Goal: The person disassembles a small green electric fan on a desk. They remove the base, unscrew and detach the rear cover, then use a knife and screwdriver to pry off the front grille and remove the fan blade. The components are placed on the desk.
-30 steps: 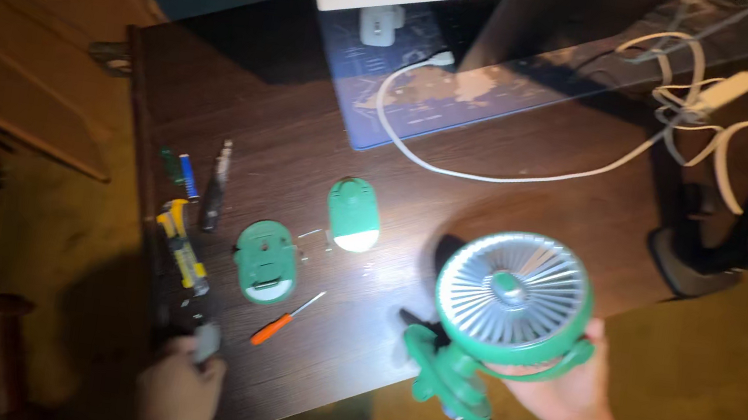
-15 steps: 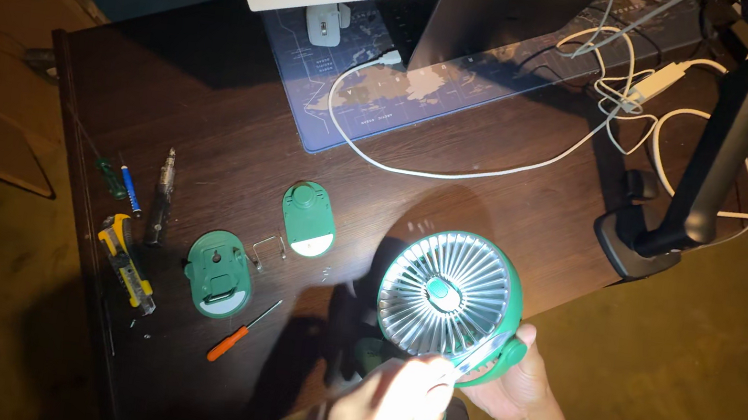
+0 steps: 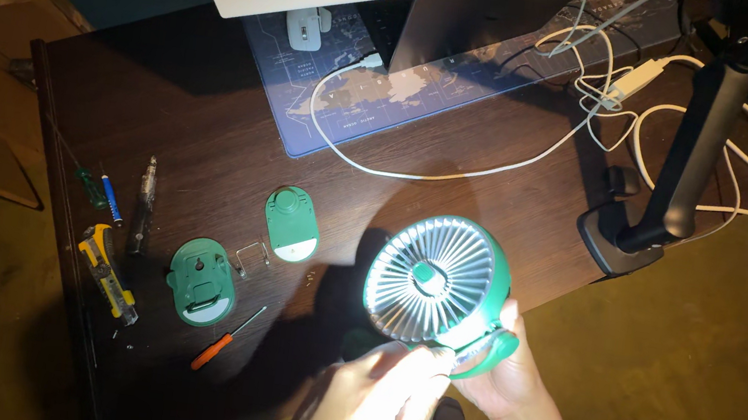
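Observation:
A small green fan [image 3: 435, 281] with a pale round grille is held over the near edge of the dark wooden desk [image 3: 212, 121]. My right hand [image 3: 507, 372] grips its green frame from below and the right. My left hand [image 3: 373, 402] is closed against the fan's lower front rim, brightly lit. Left of the fan lie two green oval cover pieces [image 3: 291, 222] [image 3: 202, 281], a small bent metal clip [image 3: 248, 256] and an orange-handled screwdriver [image 3: 222, 342].
A yellow utility knife [image 3: 106, 273], a blue-tipped tool [image 3: 110, 198] and a dark tool [image 3: 142, 207] lie near the desk's left edge. A blue desk mat [image 3: 379, 95], white cables [image 3: 456, 168], a mouse [image 3: 303, 27] and a black stand [image 3: 667, 181] sit behind.
My left hand has come from the desk's left front edge to the fan's lower rim. The fan has been brought closer and slightly left, with its clip base now hidden under my hands.

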